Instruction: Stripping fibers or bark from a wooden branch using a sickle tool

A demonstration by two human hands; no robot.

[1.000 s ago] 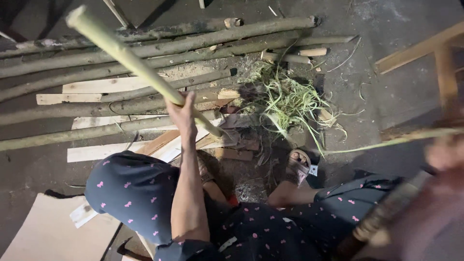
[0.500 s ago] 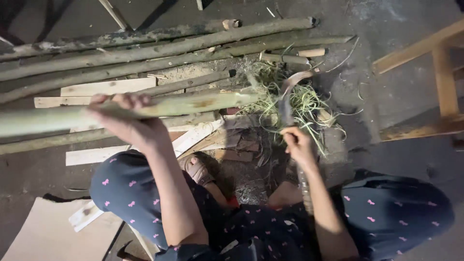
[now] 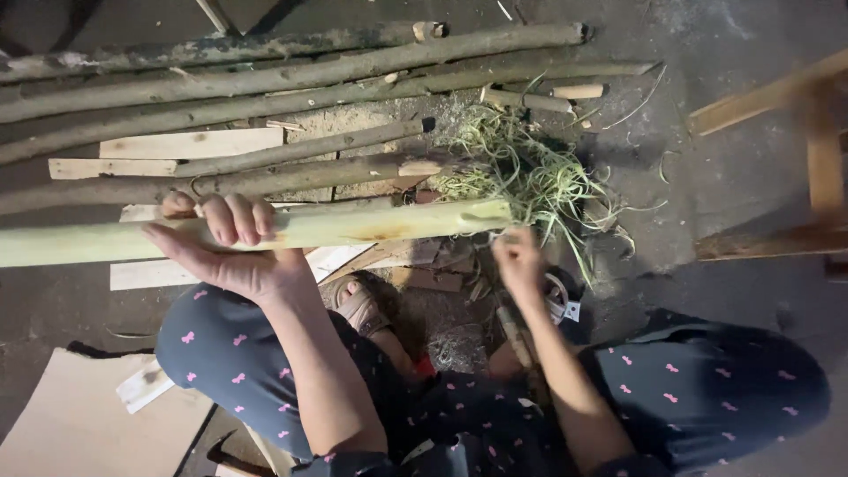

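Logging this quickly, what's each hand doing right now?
Left hand: closed around the peeled pale green pole.
Right hand: fingers curled at the pole's stripped end; whether it grips anything cannot be told.

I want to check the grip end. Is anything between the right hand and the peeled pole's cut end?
Nothing visible: the right hand sits just below the cut end of the pale peeled pole. The left hand grips it farther along.

I'm squatting in what looks like a rough woodworking yard: unpeeled poles (image 3: 291,66) stacked on bare concrete floor (image 3: 707,35), plank offcuts (image 3: 190,143), green bark shavings (image 3: 530,172) (dim light, though).
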